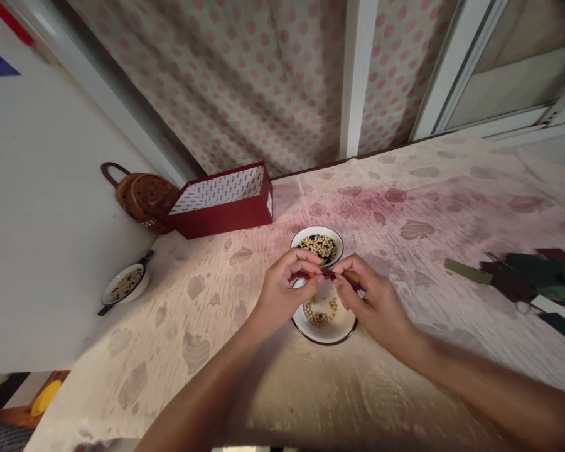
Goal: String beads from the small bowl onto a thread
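My left hand [287, 292] and my right hand [370, 301] meet above a white dish with a dark rim [343, 329]. Their fingertips pinch a small dark red piece [329, 274], joined to a short brown stick [351, 278] held in my right hand. Yellowish and dark beads [319, 312] lie in a curved band in that dish, partly hidden by my hands. Just beyond, a small white bowl [317, 231] is filled with similar beads [317, 247]. It almost touches my left fingers.
A printed cloth [193, 351] covers the table. At the back left stand an open red box [221, 213] and a brown woven bag [144, 198]. A small white pan of beads [125, 284] sits on a white surface at left. Dark green and maroon strips [532, 282] lie at right.
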Tool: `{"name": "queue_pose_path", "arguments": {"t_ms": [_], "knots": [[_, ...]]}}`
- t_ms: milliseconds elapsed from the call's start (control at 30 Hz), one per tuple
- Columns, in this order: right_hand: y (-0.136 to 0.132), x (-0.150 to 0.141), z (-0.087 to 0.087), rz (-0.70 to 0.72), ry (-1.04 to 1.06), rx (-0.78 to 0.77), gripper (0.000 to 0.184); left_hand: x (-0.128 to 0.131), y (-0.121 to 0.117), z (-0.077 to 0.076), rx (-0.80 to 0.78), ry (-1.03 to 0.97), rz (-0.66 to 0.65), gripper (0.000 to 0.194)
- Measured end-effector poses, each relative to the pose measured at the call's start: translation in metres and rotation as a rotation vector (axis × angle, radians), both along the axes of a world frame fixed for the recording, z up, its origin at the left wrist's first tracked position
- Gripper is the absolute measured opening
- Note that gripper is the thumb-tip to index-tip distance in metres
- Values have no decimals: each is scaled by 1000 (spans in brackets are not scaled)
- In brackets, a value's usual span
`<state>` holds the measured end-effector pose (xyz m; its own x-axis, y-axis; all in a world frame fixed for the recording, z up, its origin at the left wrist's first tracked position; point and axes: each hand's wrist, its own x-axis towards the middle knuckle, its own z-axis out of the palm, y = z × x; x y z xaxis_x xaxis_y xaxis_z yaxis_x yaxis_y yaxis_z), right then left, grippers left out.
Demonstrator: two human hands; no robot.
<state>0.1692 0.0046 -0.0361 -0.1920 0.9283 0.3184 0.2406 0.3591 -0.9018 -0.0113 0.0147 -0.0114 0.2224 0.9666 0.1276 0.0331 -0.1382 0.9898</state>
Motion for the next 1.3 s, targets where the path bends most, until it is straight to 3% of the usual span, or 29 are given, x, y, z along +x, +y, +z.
{"name": "queue_pose_path", "arguments": {"t_ms": [100,233,367,467,533,700,867,1033,1167,1300], "knots": [[1,0,1,0,-7,-14,4,0,1,-2,26,31,12,19],[2,-1,1,-27,27,-57,5,-4,14,-9,126,106,133,14],[2,-1,1,-59,44,-56,5,-9,27,-14,288,297,215,17],[3,-1,1,-58,50,-63,6,-10,25,-11,376,470,215,24],[3,0,0,-58,48,-67,6,-9,18,-8,431,589,164,21],[4,0,1,-73,29,-60,7,-1,3,-3,445,877,-128,12],[3,1,0,-60,31,-52,6,6,0,-1,509,1030,-224,11],[3,1,0,-54,30,-50,6,8,2,-2,534,1064,-277,12],[3,0,2,-53,44,-38,6,9,1,-5,494,1012,-188,8],[3,-1,3,-56,62,-38,4,5,0,-3,300,625,-59,11]]}}
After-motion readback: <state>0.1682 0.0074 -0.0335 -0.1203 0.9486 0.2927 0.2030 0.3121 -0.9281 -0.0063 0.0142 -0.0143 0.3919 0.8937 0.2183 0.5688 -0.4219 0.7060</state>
